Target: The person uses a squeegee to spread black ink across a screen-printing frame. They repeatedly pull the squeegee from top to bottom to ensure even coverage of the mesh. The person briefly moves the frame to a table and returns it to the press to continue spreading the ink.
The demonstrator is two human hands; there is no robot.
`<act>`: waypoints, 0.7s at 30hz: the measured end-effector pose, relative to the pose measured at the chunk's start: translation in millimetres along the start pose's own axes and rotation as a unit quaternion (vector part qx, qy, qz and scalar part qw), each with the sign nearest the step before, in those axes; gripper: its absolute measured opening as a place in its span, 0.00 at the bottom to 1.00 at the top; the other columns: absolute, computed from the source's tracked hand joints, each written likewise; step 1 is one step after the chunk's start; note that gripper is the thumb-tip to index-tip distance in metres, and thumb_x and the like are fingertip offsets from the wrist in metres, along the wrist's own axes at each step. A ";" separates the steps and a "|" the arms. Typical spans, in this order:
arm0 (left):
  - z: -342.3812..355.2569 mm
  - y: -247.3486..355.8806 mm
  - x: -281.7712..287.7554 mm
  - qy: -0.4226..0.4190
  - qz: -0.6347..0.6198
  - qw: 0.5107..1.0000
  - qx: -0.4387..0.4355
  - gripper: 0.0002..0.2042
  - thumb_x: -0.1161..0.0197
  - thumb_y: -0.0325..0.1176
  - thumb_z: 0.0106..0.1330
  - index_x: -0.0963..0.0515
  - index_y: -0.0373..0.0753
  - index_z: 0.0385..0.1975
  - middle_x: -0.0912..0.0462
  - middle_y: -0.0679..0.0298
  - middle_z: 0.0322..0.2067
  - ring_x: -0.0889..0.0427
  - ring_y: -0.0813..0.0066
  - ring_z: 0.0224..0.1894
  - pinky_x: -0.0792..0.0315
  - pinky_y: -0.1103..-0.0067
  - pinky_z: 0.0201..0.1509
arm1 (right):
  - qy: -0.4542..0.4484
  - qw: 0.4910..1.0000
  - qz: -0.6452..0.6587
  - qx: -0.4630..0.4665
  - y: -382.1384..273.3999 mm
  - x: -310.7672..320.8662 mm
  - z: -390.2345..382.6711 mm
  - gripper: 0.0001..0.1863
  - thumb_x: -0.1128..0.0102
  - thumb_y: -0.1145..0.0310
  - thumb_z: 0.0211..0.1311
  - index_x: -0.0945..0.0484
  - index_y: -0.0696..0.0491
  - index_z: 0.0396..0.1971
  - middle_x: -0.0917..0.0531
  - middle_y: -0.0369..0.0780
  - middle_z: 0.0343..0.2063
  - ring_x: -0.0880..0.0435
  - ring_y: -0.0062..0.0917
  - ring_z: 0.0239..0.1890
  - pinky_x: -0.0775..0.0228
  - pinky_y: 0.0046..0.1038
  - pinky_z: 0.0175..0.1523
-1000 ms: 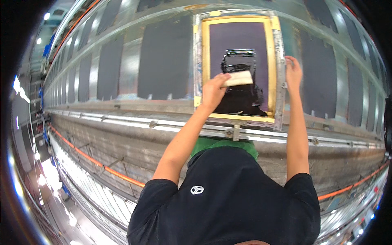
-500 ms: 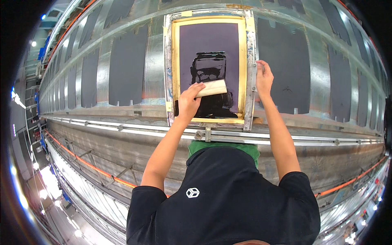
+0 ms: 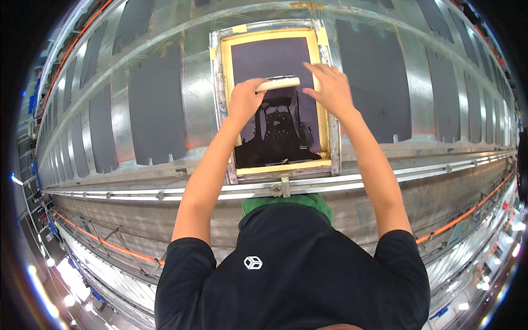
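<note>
At the scraper's left end: left hand (image 3: 246, 100) grasps the pale scraper (image 3: 280, 83).
By its right end: right hand (image 3: 331, 91) open just beside it (thumb and fingers spread).
Under the scraper: purple screen (image 3: 269, 55), with shiny black ink (image 3: 269, 148) toward the person.
Around the screen: yellow-lined metal frame (image 3: 219, 82).
Either side: grey panels (image 3: 157, 104).
Near edge: metal rail (image 3: 132, 195).

My left hand (image 3: 246, 102) is closed in a grip just inside the frame's (image 3: 275, 25) left edge. My right hand (image 3: 333, 91) is open over its right edge, thumb (image 3: 311, 93) and forefinger (image 3: 314, 69) parted.
</note>
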State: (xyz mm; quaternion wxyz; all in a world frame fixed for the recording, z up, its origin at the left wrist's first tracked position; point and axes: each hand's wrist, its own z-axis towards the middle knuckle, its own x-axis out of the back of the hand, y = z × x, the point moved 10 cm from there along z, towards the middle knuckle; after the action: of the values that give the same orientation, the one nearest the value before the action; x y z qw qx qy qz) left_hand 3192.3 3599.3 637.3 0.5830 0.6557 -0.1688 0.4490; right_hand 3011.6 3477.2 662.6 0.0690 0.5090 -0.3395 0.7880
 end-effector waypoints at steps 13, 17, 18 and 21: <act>-159.6 36.0 -29.5 -0.006 0.046 0.996 -0.082 0.20 0.38 0.16 0.51 0.19 0.40 0.46 0.14 0.62 0.48 0.16 0.60 0.53 0.24 0.69 0.45 | -0.092 0.992 0.079 0.024 -63.3 -38.3 -140.8 0.25 0.28 0.75 0.46 0.17 0.48 0.49 0.16 0.36 0.50 0.22 0.34 0.50 0.32 0.38 0.55; -95.9 23.0 -8.3 0.030 0.013 0.997 -0.067 0.18 0.38 0.18 0.55 0.18 0.41 0.45 0.13 0.60 0.45 0.15 0.56 0.46 0.23 0.67 0.45 | -0.043 0.995 0.080 0.049 -48.9 -27.3 -76.0 0.22 0.31 0.74 0.51 0.17 0.47 0.49 0.16 0.36 0.49 0.21 0.35 0.51 0.31 0.38 0.55; -70.6 16.6 -5.5 0.022 -0.013 0.998 -0.062 0.18 0.37 0.18 0.56 0.17 0.39 0.48 0.14 0.56 0.49 0.15 0.54 0.51 0.21 0.68 0.55 | -0.022 0.995 0.071 0.063 -40.0 -29.0 -55.0 0.20 0.31 0.72 0.52 0.16 0.47 0.49 0.16 0.36 0.50 0.21 0.35 0.51 0.30 0.39 0.55; -17.8 6.2 -5.5 0.021 0.013 0.998 -0.063 0.17 0.37 0.20 0.59 0.17 0.39 0.48 0.14 0.56 0.48 0.15 0.54 0.51 0.21 0.68 0.55 | -0.032 0.995 0.084 0.049 -18.3 -44.1 -5.8 0.18 0.30 0.70 0.54 0.16 0.50 0.47 0.14 0.36 0.48 0.20 0.37 0.49 0.29 0.39 0.55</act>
State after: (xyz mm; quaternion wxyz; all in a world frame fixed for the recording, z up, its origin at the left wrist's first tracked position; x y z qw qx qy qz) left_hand 3177.8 3612.3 635.4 0.6209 0.6058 -0.1935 0.4583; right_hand 3036.4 3505.1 632.2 -0.0331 0.5063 -0.3434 0.7903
